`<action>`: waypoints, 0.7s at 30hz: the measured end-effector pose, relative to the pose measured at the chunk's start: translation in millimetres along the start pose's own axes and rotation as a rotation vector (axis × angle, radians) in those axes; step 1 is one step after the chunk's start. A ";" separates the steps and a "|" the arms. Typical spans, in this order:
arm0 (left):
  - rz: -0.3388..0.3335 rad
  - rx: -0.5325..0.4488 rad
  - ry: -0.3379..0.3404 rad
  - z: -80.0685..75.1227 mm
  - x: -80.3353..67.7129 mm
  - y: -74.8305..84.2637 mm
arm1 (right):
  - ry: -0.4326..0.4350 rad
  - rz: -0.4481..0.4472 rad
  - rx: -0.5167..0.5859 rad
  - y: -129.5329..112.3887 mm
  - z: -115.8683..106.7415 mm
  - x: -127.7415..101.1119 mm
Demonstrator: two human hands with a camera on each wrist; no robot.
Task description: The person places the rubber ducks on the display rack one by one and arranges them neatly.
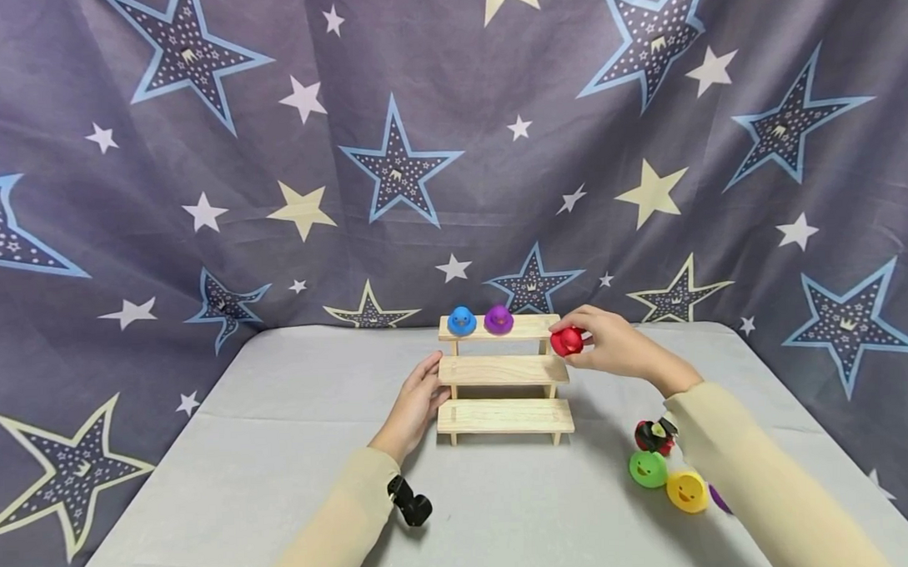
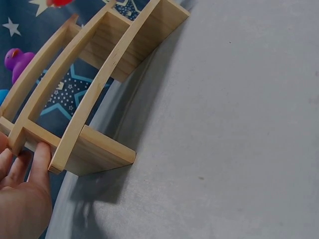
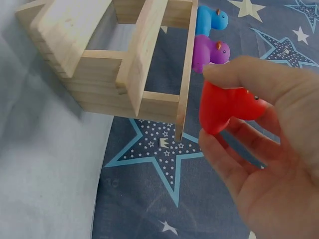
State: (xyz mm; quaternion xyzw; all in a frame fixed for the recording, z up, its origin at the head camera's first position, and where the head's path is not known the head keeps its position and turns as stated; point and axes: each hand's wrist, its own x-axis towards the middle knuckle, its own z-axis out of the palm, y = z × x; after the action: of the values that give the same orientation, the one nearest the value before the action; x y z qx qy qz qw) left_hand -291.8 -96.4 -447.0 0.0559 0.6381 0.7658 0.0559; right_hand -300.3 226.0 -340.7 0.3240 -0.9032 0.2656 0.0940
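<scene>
A three-tier wooden stand (image 1: 502, 369) stands on the table. My left hand (image 1: 416, 406) holds its left side, with fingers against the side frame in the left wrist view (image 2: 25, 199). My right hand (image 1: 614, 345) pinches a red rubber duck (image 1: 567, 341) between thumb and fingers, just off the right end of the top tier. In the right wrist view the red duck (image 3: 227, 107) is in the air, beside the tier's edge. A blue duck (image 1: 461, 321) and a purple duck (image 1: 499, 319) sit side by side on the top tier.
Near my right forearm lie a green duck (image 1: 647, 469), a yellow duck (image 1: 686, 491), a red-and-black object (image 1: 653, 437) and a partly hidden purple item (image 1: 720, 499). A star-printed curtain (image 1: 446, 58) hangs behind the grey-white table (image 1: 315, 388).
</scene>
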 end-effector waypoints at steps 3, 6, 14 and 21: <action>-0.001 0.004 0.001 0.2 0.3 0.0 | 0.006 -0.006 0.012 -0.2 1.0 7.5; -0.007 0.005 0.007 0.4 0.4 -0.1 | 0.000 0.001 0.011 0.2 2.9 15.5; -0.008 0.009 0.019 -0.7 0.7 -1.9 | -0.024 0.028 -0.014 0.6 5.7 39.5; -0.002 0.011 0.009 0.1 0.9 -1.9 | -0.057 0.079 -0.008 0.1 4.7 52.5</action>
State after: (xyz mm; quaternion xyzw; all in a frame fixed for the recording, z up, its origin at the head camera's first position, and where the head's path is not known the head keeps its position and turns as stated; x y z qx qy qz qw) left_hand -292.7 -95.8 -448.9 0.0521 0.6427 0.7625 0.0534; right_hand -340.9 195.4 -326.8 0.2950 -0.9186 0.2561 0.0592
